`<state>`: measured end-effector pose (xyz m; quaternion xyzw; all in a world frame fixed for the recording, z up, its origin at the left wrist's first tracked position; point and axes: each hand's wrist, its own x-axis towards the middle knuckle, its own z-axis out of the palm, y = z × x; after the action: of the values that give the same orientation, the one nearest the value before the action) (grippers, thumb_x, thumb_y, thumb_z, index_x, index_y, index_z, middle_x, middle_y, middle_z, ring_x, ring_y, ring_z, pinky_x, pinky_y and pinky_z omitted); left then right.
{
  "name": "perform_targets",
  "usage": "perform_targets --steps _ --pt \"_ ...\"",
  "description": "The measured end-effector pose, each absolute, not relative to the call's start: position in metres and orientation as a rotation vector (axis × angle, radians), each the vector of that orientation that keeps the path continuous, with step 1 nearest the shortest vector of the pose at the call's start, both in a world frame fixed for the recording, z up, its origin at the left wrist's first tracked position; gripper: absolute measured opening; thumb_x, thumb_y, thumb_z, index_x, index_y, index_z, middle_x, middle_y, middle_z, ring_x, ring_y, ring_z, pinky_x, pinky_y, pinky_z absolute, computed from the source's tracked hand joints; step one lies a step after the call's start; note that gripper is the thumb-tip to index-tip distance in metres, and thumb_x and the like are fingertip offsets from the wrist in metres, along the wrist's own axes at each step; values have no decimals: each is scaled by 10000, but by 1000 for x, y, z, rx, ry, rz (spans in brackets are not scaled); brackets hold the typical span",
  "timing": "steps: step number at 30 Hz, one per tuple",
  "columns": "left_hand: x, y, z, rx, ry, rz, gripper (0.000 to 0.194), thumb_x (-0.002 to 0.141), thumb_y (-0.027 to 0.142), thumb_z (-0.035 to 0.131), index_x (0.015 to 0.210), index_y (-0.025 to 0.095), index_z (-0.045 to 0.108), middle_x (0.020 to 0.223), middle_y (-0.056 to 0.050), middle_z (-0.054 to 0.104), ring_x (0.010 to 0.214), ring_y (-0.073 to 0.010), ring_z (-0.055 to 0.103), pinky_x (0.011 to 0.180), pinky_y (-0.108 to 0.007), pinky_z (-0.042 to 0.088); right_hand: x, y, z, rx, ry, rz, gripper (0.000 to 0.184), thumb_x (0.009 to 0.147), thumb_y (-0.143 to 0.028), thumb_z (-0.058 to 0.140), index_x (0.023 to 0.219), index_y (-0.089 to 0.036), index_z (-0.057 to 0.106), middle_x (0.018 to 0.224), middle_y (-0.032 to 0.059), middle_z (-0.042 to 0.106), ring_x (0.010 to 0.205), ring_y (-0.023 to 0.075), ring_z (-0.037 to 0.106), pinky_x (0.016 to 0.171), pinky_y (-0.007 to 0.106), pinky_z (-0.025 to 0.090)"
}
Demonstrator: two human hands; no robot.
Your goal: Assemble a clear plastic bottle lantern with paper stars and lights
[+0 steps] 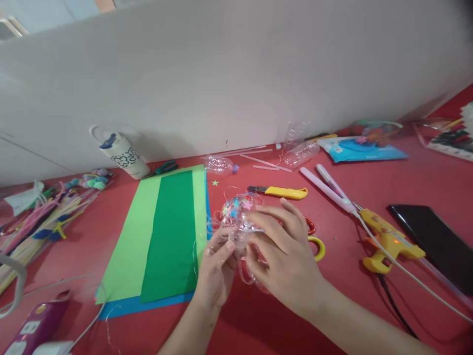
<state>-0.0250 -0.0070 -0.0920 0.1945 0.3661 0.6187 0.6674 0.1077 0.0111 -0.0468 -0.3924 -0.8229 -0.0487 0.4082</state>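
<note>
Clear plastic piece with stars [236, 207]: sitting between both hands, above the red table [254, 323].
Left hand [218, 268]: pinching its near side.
Right hand [283, 251]: curling fingers against it; cannot tell whether they are gripping.
Fingerwork: seemingly adjusting the plastic, calling for a steady left hold.
Beyond: yellow cutter [286, 192] lying near; glue gun [391, 241] resting farther right.

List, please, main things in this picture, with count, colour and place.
Starred craft piece: 1, clear, front centre
Paper sheets: several, green and blue, left
Tumbler: 1, white, back left
Blue-capped bottle: 1, clear, back centre
Cutter: 1, yellow, centre
Flat iron: 1, pink, right
Glue gun: 1, yellow, right
Phone: 1, black, far right
Packet: 1, blue, back right
Pompoms: several, multicoloured, left
Table: 1, red, underneath
Left hand: 1, bare, holding craft piece
Right hand: 1, bare, at craft piece
</note>
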Motion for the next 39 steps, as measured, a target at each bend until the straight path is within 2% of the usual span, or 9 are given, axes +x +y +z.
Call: perform_targets --steps 5,10,16,21,24,31,34,39 --pt "-25 -7 -92 398 831 1387 187 692 226 728 866 178 677 751 -4 690 655 -104 635 665 -193 496 108 13 -46 -965 -2054 -101 165 759 -81 564 710 -238 572 1026 32 669 1019 254 563 1015 512 376" --pt "-23 -7 -92 324 840 1396 185 668 228 750 827 167 679 694 6 673 583 -86 609 559 -159 467 108 15 -46 -940 -2057 -32 156 768 -90 569 731 -237 602 1056 23 668 1023 252 546 1012 525 365" --pt "-23 -6 -93 335 822 1386 162 679 251 736 798 161 671 665 2 654 542 -92 585 547 -187 460 110 15 -50 -910 -2075 -2 117 773 -116 584 785 -215 646 1142 37 624 1091 251 479 1032 540 307" --pt "-24 -6 -94 321 870 1385 189 655 251 758 793 163 664 606 27 611 478 -67 530 462 -164 408 112 17 -45 -896 -2168 11 139 786 -109 555 738 -211 636 1180 39 603 1125 244 447 1063 533 253" --pt "-25 -6 -93 323 861 1387 196 658 246 757 807 158 664 597 30 601 482 -65 527 465 -162 412 113 18 -42 -905 -2195 50 158 790 -102 544 705 -209 622 1206 33 589 1152 249 429 1058 552 243" --pt "-27 -5 -92 367 837 1392 216 664 267 735 843 164 667 676 -6 658 540 -107 593 517 -201 467 115 15 -39 -920 -2054 288 119 775 -129 578 803 -216 654 1215 71 534 1175 269 397 966 506 374" --pt "-26 -6 -91 348 855 1370 252 661 280 729 876 161 675 686 -11 672 531 -112 595 495 -203 472 116 14 -37 -957 -2018 357 99 777 -144 581 776 -223 642 1214 65 525 1174 267 402 960 490 381" --pt "-26 -6 -90 284 863 1381 230 664 257 717 871 158 692 799 -40 713 671 -146 655 614 -225 517 120 15 -31 -941 -2033 490 124 758 -141 593 833 -237 617 1269 53 450 1216 255 377 972 456 382"
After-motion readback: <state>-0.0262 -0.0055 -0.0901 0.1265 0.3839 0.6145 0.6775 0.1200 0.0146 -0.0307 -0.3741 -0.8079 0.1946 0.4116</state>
